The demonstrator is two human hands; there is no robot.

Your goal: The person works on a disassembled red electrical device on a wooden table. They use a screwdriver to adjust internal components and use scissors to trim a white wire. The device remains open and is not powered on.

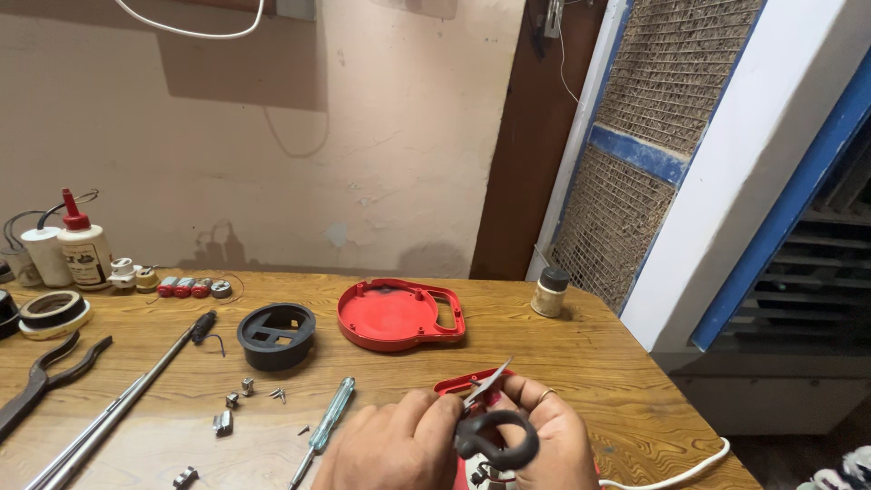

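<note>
My left hand (390, 449) and my right hand (544, 436) meet at the bottom middle of the view. Between them is a pair of small scissors with black handles (494, 437) and pointed metal blades angled up to the right. My right hand's fingers go through the handles; my left hand's fingertips pinch near the blades. Under the hands lies a red plastic part (458, 383), mostly hidden. A red plastic cover with a handle opening (399, 315) lies open side up further back on the wooden table (581, 363).
A black round housing (277, 336), a green-handled screwdriver (328, 419), loose screws and small metal bits (238, 399), a long metal tool (118, 399), black pliers (41, 377), tape rolls (54, 311), a red-capped bottle (83, 248), a small jar (551, 291). A white cord (680, 467) hangs at the right edge.
</note>
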